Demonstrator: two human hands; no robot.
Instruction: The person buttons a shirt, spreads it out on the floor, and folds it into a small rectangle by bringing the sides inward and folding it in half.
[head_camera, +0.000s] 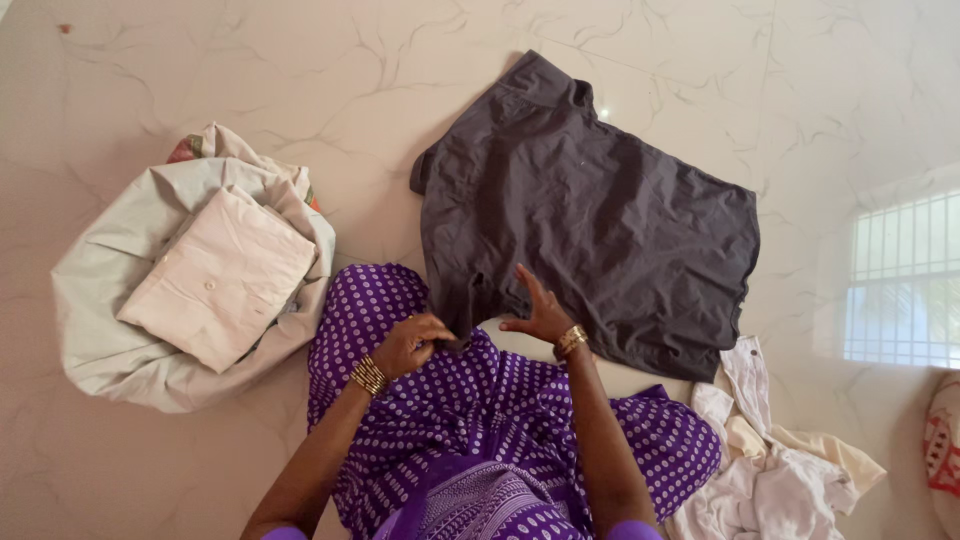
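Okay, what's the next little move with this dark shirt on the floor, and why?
Probably draw the pinched sleeve across onto the shirt's body. The left hand grips the near sleeve edge of the dark grey shirt, the right hand lies flat on the cloth beside it, pinning it, and the shirt is spread on the floor.

A shirt (590, 230) lies spread flat on the floor (200, 60), straight ahead of the person's lap; the left hand (410, 343) grips its near edge, the right hand (545, 315) rests flat on it just beside; to the left sits a folded garment (220, 275) on top of a cloth heap (110, 330); at the near right, beside the knee, lies a crumpled pile of clothes (770, 470).
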